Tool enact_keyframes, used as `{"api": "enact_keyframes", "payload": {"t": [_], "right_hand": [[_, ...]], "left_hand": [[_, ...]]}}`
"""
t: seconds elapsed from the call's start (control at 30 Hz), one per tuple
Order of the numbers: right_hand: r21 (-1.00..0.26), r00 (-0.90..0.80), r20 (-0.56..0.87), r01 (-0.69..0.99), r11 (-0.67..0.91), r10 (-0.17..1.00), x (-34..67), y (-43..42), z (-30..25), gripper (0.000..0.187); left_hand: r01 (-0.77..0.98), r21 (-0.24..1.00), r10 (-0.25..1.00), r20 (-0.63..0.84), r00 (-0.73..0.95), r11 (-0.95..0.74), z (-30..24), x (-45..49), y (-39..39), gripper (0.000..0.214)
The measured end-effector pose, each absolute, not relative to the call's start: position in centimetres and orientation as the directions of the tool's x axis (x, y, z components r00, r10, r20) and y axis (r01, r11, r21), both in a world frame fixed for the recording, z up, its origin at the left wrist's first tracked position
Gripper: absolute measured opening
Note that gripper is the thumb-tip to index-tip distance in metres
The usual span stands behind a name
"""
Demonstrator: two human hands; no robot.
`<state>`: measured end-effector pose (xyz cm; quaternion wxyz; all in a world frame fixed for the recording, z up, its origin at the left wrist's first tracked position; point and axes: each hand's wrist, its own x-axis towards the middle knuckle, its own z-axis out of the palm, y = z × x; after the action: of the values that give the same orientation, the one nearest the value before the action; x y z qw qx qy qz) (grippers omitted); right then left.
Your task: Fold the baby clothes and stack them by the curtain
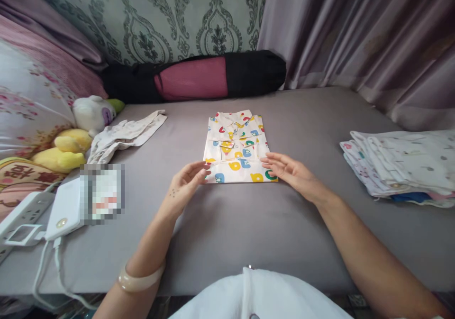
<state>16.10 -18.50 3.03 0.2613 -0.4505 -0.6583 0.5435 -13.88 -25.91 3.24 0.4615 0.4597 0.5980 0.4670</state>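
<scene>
A folded short shirt [245,171] lies flat in front of me, collar at the far end. It is cream with red, yellow, blue and green letter-like prints. At its near left corner, my left hand [188,180] touches the edge with fingers extended and the thumb a little apart. My right hand [295,173] rests its fingertips over the near right side, fingers stretched out and loosely spread. Neither hand appears closed around the cloth. A light bangle [140,280] circles my left forearm.
Right of the shirt is a stack of folded clothes [405,165]. A crumpled pale garment [126,136], plush toys [94,113], a white power bank [67,207] and a power strip [24,219] lie left. A black and pink long bag [192,78] lines the wall on the grey sheet [313,120].
</scene>
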Motion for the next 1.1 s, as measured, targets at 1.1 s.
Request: {"api": "enact_keyframes", "payload": {"t": [1.1], "right_hand": [[-0.199,-0.676,-0.050,0.728,0.656,0.735,8.8,-21.0,0.2,0.067]], "left_hand": [[0.970,0.117,0.977,0.056,0.208,-0.213,-1.9,-8.7,-23.6,0.057]]}}
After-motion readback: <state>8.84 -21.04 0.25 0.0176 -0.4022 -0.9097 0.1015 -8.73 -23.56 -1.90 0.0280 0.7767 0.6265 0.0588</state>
